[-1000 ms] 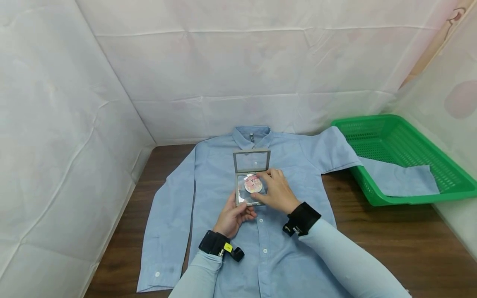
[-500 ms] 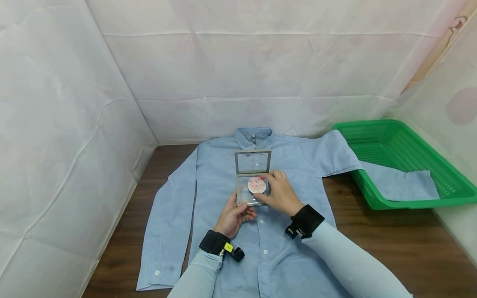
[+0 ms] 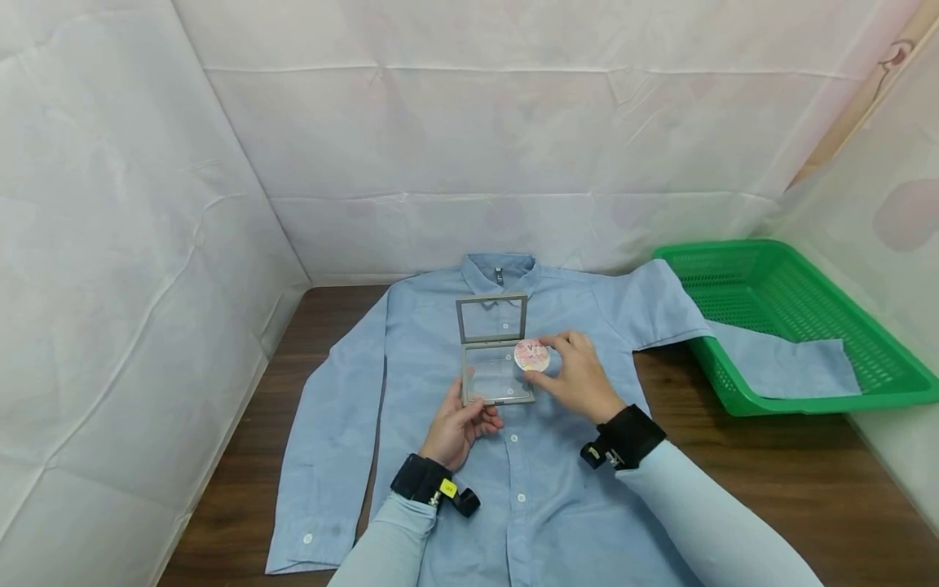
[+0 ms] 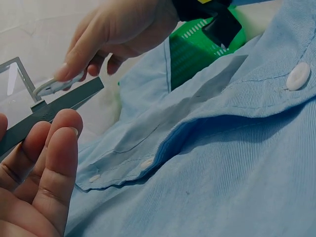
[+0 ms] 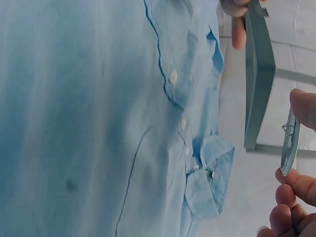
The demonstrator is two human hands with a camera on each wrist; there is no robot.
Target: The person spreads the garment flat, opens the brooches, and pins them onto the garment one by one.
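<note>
My left hand (image 3: 458,428) holds a hinged clear case (image 3: 493,373) with a grey frame by its lower left corner. The case's lid stands up, away from me. My right hand (image 3: 583,379) pinches a round pink-and-white pin badge (image 3: 531,355) by its rim, between thumb and fingers. The badge is over the right side of the case's lower half. From the right wrist view, the badge (image 5: 290,145) is edge-on, with a wire pin on its back. Beneath both hands a light blue button-up shirt (image 3: 433,342) lies spread out, front up.
A green plastic basket (image 3: 902,346) stands at the right, with the shirt's right-hand sleeve (image 3: 792,359) draped over its rim into it. The other sleeve (image 3: 323,456) lies on the dark wooden table (image 3: 734,481). White cloth walls (image 3: 513,130) enclose the back and sides.
My right hand has moved right with the badge, from over the middle of the case towards its right edge. The left hand and case have barely moved.
</note>
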